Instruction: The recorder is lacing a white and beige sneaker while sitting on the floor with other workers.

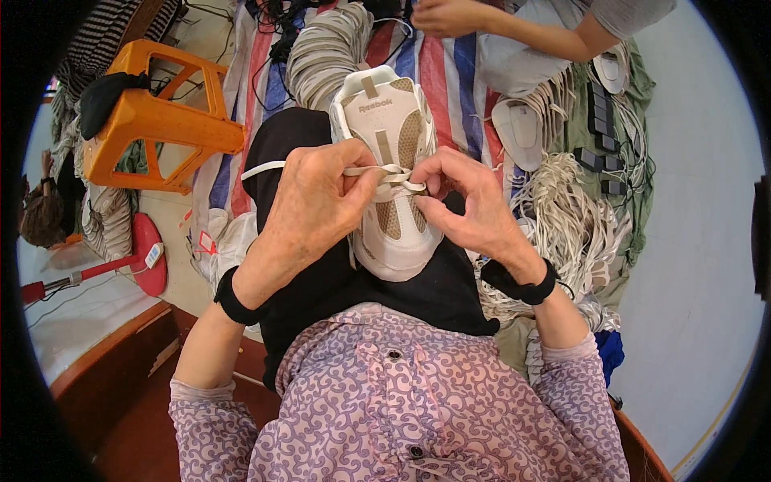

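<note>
A white and tan sneaker [393, 255] rests on the black cloth [321, 301] over my lap, its toe toward me and its tongue away from me. Its sole does not show. A cream shoelace [263, 168] crosses the shoe's upper part, looped around itself at the middle. My left hand [315, 189] is closed on this lace, thumb against forefinger, and a loose end sticks out to the left behind it. On the other side of the loop, my right hand [470, 199] pinches the lace close against the shoe.
At the right lies a heap of cream laces [566, 213] beside several flat shoe pieces [518, 132] and black blocks [598, 108]. A curved stack of pale pieces [325, 56] lies beyond the shoe. An orange stool [165, 104] stands left. Another person's arm [530, 34] reaches in at the far right.
</note>
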Available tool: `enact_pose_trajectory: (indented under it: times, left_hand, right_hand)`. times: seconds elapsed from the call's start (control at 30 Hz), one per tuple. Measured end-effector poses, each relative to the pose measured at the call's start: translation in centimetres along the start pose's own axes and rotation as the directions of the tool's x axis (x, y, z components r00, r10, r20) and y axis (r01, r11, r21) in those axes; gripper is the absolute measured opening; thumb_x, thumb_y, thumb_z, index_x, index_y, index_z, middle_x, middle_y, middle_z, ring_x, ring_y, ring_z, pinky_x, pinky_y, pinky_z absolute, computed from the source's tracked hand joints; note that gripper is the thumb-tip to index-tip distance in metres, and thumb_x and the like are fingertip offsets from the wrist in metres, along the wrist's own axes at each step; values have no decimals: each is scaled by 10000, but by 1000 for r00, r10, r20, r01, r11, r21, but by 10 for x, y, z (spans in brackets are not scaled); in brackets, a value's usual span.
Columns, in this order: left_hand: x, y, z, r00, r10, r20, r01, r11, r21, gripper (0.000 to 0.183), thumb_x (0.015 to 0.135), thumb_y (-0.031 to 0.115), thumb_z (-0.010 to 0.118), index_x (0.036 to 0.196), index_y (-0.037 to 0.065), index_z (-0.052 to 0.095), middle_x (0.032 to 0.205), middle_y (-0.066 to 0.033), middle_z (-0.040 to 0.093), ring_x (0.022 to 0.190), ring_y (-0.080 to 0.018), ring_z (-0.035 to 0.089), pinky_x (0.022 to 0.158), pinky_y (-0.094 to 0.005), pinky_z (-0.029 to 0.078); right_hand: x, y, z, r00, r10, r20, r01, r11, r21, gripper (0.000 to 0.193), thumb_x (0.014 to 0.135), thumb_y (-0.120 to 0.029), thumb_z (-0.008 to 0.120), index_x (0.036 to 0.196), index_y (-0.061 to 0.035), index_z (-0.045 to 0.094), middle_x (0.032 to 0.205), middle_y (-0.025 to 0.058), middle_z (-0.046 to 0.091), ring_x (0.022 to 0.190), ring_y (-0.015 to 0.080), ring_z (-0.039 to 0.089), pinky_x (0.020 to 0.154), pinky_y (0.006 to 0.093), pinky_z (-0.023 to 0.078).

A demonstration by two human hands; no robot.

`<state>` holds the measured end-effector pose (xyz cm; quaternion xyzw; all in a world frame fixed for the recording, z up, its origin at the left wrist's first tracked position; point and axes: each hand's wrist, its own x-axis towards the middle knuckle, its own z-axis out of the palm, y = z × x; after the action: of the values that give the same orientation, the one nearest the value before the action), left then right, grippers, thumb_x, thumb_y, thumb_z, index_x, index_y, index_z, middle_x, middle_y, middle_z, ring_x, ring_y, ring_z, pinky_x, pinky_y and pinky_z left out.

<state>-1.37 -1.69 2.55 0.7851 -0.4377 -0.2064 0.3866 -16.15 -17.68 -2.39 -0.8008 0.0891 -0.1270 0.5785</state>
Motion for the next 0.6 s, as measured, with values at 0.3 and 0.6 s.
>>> enact_pose_trajectory:
  times: [0.3,0.6]
  left_hand:
    - [1,1,-3,995,-77,67,79,996,-28,130,839,58,669,814,-67,642,643,-159,647,525,-192,626,507,-312,462]
    - [-5,-10,-4,999,40,-26,-39,999,29,138,880,72,676,816,-50,656,602,-24,572,505,-59,447,468,-257,343]
  right_hand:
    - [13,-7,-15,982,112,149,-114,993,3,74,834,1,652,880,17,597,729,48,510,653,138,497,611,306,419]
    - [17,-9,-10,995,-36,96,42,997,-67,99,840,30,624,903,13,549,813,72,490,731,165,514,671,305,428]
